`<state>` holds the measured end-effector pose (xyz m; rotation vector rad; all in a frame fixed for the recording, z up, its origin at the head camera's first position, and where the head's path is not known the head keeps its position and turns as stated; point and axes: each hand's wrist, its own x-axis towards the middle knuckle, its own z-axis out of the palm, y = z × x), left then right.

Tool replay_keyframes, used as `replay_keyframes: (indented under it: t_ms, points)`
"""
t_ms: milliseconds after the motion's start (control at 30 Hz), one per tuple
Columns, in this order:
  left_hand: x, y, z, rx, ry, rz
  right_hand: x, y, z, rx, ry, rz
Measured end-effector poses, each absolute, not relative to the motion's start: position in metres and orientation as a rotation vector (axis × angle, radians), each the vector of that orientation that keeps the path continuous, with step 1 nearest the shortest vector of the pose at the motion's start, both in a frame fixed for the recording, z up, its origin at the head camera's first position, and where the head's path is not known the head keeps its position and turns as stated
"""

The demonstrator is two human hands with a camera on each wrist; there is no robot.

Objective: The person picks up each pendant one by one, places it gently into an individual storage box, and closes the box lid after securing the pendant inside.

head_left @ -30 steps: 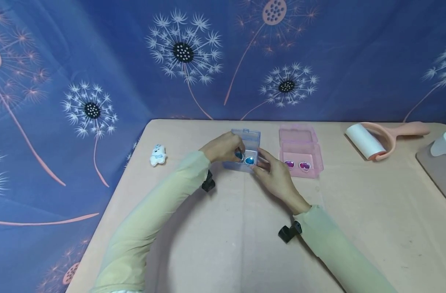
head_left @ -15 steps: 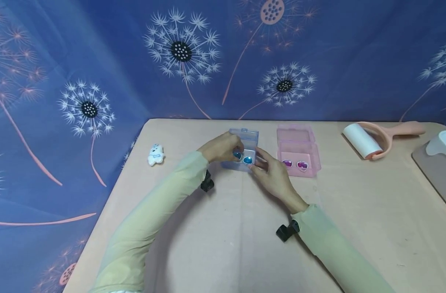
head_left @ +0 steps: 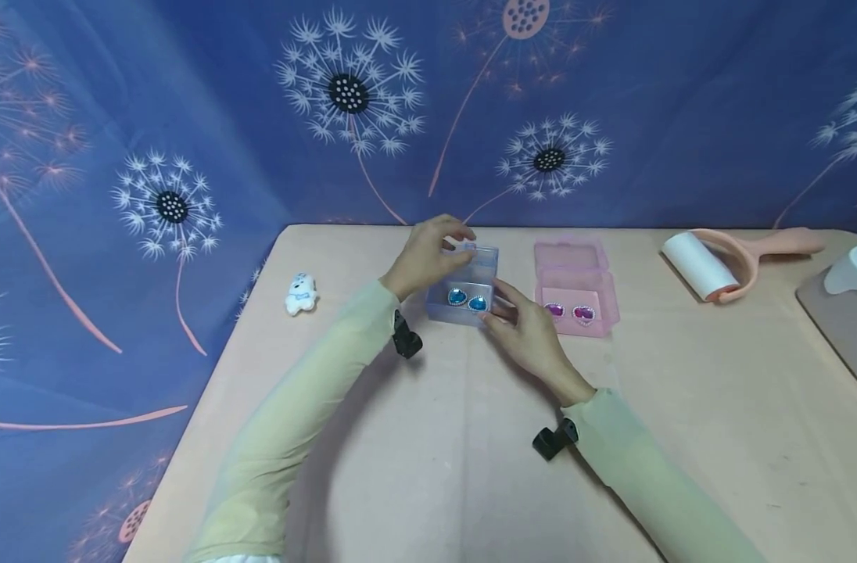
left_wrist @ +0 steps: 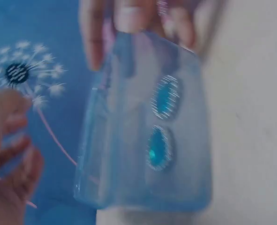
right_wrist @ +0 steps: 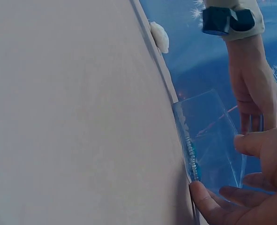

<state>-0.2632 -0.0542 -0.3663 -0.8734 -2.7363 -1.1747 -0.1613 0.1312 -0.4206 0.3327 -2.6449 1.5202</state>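
Note:
A clear blue plastic box stands with its lid raised near the table's back. Inside lie two blue gems with beaded silvery rims, one to the left and one to the right. My right hand grips the box's right side between thumb and fingers. My left hand is up by the raised lid, fingers loosely bent; in the left wrist view this hand appears apart from the box, holding nothing. That view is blurred.
Right of the blue box, a pink plastic box stands with its lid raised, holding two magenta gems. Further right are a lint roller and a grey bin. A small white animal figure lies at left.
My left hand has let go of the left blue gem, leaving it in the box, and moved up to the lid. My right hand keeps its grip on the box.

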Motion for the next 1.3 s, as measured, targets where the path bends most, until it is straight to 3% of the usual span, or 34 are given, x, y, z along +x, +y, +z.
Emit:
replay_keyframes:
  t_ms: [267,400,633,1300]
  points:
    - [-0.279,-0.070,-0.382,-0.006,-2.764,-1.779,-0.161,0.128,-0.422,0.321,-2.652,1.521]
    - [-0.283,-0.076,-0.396,0.220,-2.686,-2.150,-0.161,0.128,-0.422,0.327,-2.646,1.527]
    - [-0.286,-0.073,-0.409,0.241,-2.442,-2.494,-0.160,0.129,-0.421,0.334,-2.636,1.538]
    - [-0.273,-0.066,-0.376,0.103,-2.260,-2.443,-0.160,0.130,-0.421,0.322,-2.634,1.509]
